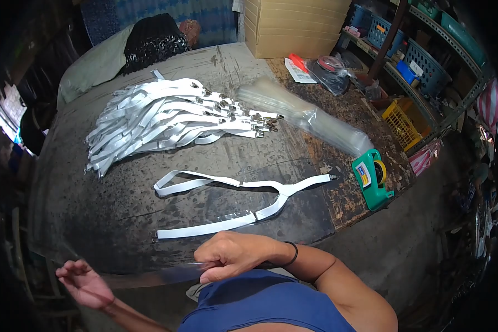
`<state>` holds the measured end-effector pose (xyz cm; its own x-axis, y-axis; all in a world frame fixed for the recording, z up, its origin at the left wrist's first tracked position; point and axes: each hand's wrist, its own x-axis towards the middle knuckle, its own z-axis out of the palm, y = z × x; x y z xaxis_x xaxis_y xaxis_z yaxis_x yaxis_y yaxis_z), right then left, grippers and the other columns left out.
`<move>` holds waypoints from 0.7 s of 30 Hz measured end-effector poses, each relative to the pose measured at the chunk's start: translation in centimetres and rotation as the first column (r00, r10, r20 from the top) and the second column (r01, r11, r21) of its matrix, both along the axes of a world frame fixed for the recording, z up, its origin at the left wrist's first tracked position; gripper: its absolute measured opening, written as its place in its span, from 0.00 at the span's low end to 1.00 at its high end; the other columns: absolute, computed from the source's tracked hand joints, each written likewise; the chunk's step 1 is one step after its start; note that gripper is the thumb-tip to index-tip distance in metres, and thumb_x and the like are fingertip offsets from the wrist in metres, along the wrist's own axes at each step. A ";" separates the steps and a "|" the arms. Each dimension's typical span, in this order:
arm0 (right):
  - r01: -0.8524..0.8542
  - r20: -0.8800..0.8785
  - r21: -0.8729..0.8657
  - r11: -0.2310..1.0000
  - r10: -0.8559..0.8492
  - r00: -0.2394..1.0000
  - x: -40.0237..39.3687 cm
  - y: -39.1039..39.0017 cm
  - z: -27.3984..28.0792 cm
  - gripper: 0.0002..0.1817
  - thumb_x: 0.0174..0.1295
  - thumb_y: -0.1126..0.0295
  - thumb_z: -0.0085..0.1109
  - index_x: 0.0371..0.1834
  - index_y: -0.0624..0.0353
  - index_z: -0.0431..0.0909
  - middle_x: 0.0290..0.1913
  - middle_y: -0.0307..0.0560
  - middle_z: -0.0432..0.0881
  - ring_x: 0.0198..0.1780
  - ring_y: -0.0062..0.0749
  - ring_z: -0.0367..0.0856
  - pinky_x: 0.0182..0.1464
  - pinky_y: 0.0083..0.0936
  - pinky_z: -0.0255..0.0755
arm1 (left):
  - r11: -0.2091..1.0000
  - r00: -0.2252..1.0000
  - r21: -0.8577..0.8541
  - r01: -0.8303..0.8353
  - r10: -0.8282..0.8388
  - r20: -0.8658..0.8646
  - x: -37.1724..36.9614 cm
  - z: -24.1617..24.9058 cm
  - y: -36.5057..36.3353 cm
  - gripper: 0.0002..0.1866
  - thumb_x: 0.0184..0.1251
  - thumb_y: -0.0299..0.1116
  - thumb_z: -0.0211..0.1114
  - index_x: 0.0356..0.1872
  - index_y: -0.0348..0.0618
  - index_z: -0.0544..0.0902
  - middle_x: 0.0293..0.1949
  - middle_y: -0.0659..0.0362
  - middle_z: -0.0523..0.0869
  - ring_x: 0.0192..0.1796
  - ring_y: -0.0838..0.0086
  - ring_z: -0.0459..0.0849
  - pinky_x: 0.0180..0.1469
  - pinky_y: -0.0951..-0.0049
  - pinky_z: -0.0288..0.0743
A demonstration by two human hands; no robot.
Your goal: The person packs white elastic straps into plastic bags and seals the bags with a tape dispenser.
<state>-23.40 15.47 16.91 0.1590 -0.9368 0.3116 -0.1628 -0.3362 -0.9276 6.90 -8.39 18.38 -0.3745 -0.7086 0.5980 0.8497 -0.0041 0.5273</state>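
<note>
My right hand (232,257) is closed in front of my body, pinching one end of a narrow clear plastic sleeve (155,276). The sleeve stretches left toward my left hand (87,286), which is palm up with its fingers loosely bent and apart; how the film meets these fingers is hard to make out. Just beyond my right hand, a pair of white suspenders (205,226) lies spread on the dark worktable (116,213), its single back strap pointing right. Some clear film shows on its nearer strap.
A heap of white suspenders (166,113) with metal clips lies farther back. Clear plastic sleeves (310,119) are stacked to its right. A green tape dispenser (371,180) stands near the right edge. Behind are black straps (152,41), a cardboard box (296,27) and shelves with baskets (426,69).
</note>
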 end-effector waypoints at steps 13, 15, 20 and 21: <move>0.221 -0.374 0.088 0.971 -0.174 0.911 -1.2 0.7 -3.0 0.11 0.63 0.65 0.64 0.33 0.59 0.75 0.30 0.50 0.82 0.36 0.52 0.83 0.35 0.45 0.72 | 0.291 0.561 0.483 -0.826 0.505 0.656 19.9 -17.6 -4.8 0.19 0.79 0.44 0.57 0.59 0.42 0.79 0.56 0.57 0.85 0.58 0.72 0.82 0.62 0.70 0.73; 0.205 -0.414 0.132 0.970 -0.134 0.900 -1.3 0.8 -2.8 0.10 0.62 0.65 0.65 0.32 0.59 0.76 0.31 0.52 0.83 0.38 0.53 0.83 0.38 0.46 0.73 | 0.565 0.780 0.546 -0.618 0.354 0.517 34.9 -30.5 -9.5 0.18 0.78 0.46 0.57 0.54 0.43 0.83 0.50 0.57 0.88 0.52 0.72 0.85 0.57 0.70 0.76; 0.177 -0.515 0.143 0.974 -0.079 0.854 -1.7 1.0 -2.8 0.10 0.60 0.65 0.64 0.31 0.59 0.76 0.31 0.49 0.82 0.37 0.51 0.84 0.37 0.45 0.74 | 0.293 0.091 0.143 -0.945 -0.183 0.979 36.2 -28.7 1.3 0.17 0.79 0.44 0.56 0.50 0.42 0.85 0.40 0.61 0.86 0.40 0.79 0.81 0.42 0.74 0.76; 0.173 -0.575 0.175 0.969 -0.042 0.817 -1.7 0.9 -3.0 0.09 0.60 0.65 0.64 0.31 0.59 0.77 0.31 0.48 0.82 0.38 0.50 0.84 0.37 0.44 0.75 | 0.274 0.008 0.057 -0.960 -0.175 0.985 35.1 -28.2 2.3 0.17 0.79 0.43 0.56 0.50 0.42 0.85 0.40 0.62 0.86 0.39 0.80 0.80 0.41 0.74 0.76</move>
<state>-25.15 16.33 13.90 0.1393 -0.9902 -0.0060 -0.7012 -0.0944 -0.7067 42.01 -6.06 -9.85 0.5099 -0.6942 -0.5081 -0.1369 -0.6486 0.7488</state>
